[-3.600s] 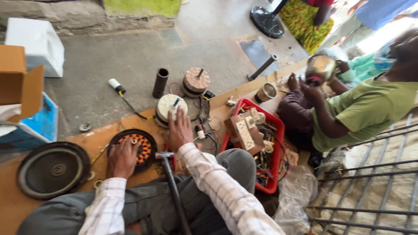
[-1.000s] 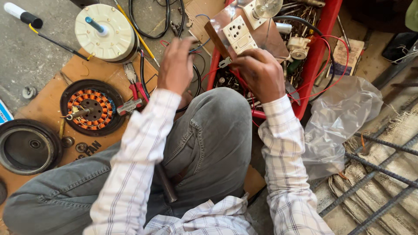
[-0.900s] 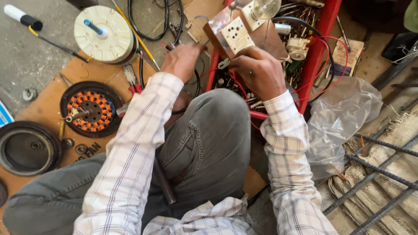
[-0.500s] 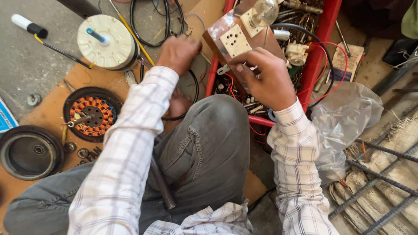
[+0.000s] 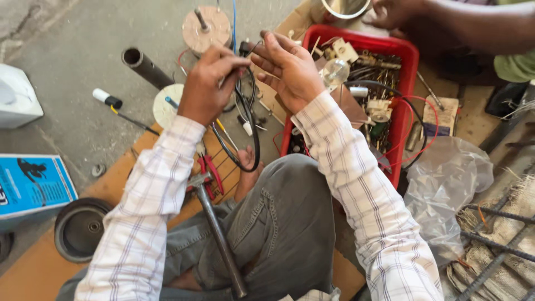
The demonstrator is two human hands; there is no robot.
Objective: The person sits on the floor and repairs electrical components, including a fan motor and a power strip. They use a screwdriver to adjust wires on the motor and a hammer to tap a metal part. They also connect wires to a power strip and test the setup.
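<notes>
Our left hand (image 5: 209,83) pinches a looped black cable (image 5: 248,131) w/ fingers clenched on it, right hand (image 5: 290,67) spread open beside the red tray (image 5: 409,53).

Hammer (image 5: 217,234), red pliers (image 5: 209,174) (beside it), blue box (image 5: 33,187), plastic bag (image 5: 446,189).

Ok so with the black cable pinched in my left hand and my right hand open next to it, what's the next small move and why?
Probably close the right hand on the free end of the black cable. The left hand pinches it near the top, the loop hangs slack over the knee, and the right palm is open beside it, holding nothing.
</notes>
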